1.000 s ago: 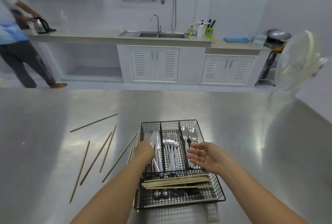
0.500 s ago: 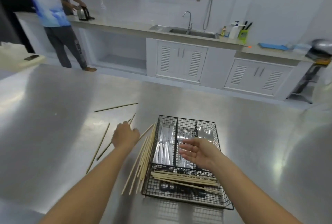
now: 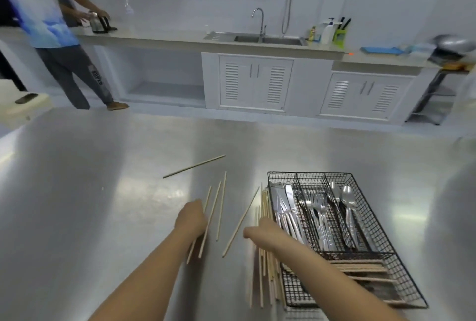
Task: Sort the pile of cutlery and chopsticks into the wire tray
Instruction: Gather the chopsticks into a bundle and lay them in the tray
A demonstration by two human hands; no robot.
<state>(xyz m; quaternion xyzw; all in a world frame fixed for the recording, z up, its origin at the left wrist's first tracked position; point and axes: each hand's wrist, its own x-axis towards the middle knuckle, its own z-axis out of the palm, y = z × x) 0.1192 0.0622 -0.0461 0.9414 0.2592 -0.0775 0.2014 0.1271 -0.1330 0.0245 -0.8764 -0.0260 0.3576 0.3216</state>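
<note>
The black wire tray [image 3: 309, 173] sits on the steel table at the right. It holds knives [image 3: 283, 207], forks [image 3: 313, 210] and spoons [image 3: 345, 199] in three long compartments, and chopsticks [image 3: 360, 266] lie crosswise in the front one. A bundle of loose chopsticks [image 3: 264, 277] lies against the tray's left side. Several more [image 3: 220, 205] are scattered further left, and one [image 3: 194, 166] lies apart at the back. My left hand [image 3: 190, 217] is curled down over one scattered chopstick. My right hand [image 3: 262, 233] hovers over the bundle with its thumb spread and its fingertips hidden.
The steel table [image 3: 103, 192] stretches wide to the left and behind the tray. A person [image 3: 51, 24] stands at the far counter with a kettle [image 3: 98, 22]. A sink [image 3: 268, 39] and white cabinets [image 3: 255, 84] line the back wall.
The view has swung left. My left hand moved out from the tray's edge onto the scattered chopsticks. My right hand left the tray and came over the bundle beside it.
</note>
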